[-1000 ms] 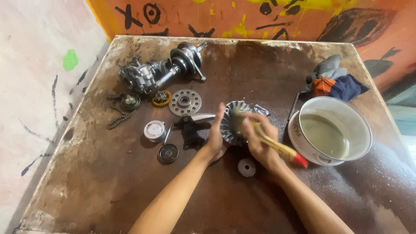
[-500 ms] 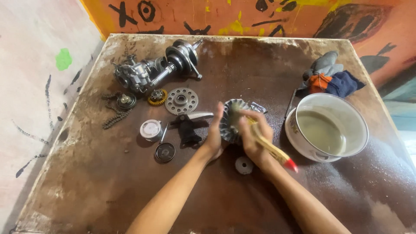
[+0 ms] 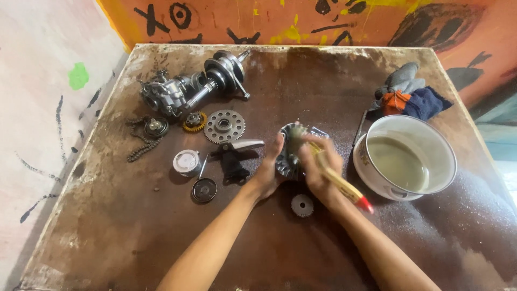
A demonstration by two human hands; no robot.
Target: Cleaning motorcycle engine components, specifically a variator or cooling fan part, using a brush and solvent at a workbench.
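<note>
- Grey, ribbed metal marks the round finned engine part (image 3: 288, 153) that stands near the middle of the stained brown wooden table (image 3: 107, 237).
- The left hand (image 3: 269, 170) props this part from its left side, fingers curled against its rim.
- The right hand (image 3: 318, 167) has its fingers wrapped tight around a wooden-handled brush with a red tip (image 3: 342, 186); the bristle end meets the top of the finned part, though motion blur hides details.
- Just right of the hands sits a white enamel bowl of murky liquid (image 3: 409, 161).
- A small dark disc (image 3: 302, 205) lies on the table below the hands.
- Farther left lie a toothed steel gear (image 3: 224, 126), a white round cap (image 3: 187, 161) and a short chain (image 3: 141, 151).
</note>
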